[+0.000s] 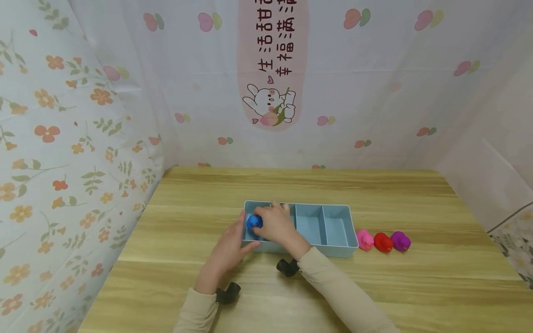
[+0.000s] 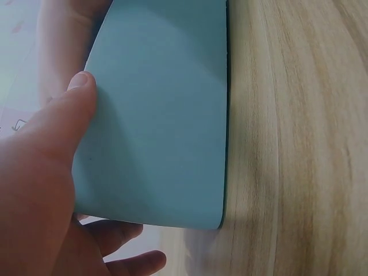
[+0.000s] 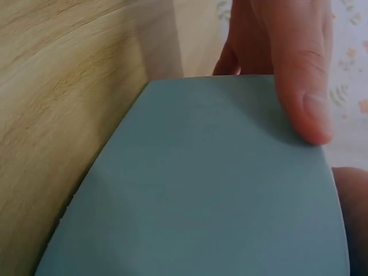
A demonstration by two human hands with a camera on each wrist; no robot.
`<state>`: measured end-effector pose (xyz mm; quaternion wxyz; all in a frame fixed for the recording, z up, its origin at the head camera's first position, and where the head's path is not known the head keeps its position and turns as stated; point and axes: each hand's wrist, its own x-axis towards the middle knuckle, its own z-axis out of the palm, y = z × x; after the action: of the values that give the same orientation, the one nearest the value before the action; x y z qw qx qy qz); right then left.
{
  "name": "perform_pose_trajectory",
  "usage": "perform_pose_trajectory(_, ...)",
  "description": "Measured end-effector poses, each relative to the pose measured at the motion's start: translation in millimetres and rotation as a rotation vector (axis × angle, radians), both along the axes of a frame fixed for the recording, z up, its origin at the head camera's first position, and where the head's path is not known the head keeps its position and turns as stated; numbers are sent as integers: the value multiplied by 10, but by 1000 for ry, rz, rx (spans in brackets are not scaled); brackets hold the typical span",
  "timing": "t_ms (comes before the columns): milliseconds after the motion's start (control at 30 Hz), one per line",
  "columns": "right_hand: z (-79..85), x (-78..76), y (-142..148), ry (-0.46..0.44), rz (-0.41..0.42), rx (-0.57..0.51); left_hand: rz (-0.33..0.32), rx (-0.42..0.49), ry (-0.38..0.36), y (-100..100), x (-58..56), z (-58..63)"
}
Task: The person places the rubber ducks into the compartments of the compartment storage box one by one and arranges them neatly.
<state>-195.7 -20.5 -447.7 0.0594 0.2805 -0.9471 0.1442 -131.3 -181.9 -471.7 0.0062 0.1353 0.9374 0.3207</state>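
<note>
A light blue divided box (image 1: 340, 251) lies lengthwise across the wooden table. Its left end is held by my left hand (image 1: 226, 247), thumb on the front rim and fingers along the end wall. The left wrist view has that thumb (image 2: 80, 95) over the edge of the box's plain side. My right hand (image 1: 276, 224) reaches over the front wall and pinches a blue toy duck (image 1: 254, 222) at the leftmost compartment. In the right wrist view the box wall (image 3: 201, 184) hides the duck and the right fingertips.
Right of the box, a pink duck (image 1: 365, 240), a red duck (image 1: 383, 243) and a purple duck (image 1: 401, 241) sit in a row on the table (image 1: 166, 249). Black wrist mounts (image 1: 228, 293) stick out from both wrists. Printed cloth (image 1: 208, 83) hangs behind the table and at both sides.
</note>
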Motion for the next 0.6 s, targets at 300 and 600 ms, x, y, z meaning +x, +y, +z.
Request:
perform_pose_trajectory(300, -19, 11, -96, -39, -85, 81, 5, 12, 5, 1, -8, 28)
perform_pose_trajectory(600, -26, 17, -150, -34, -119, 160, 4, 25, 9, 5, -15, 4)
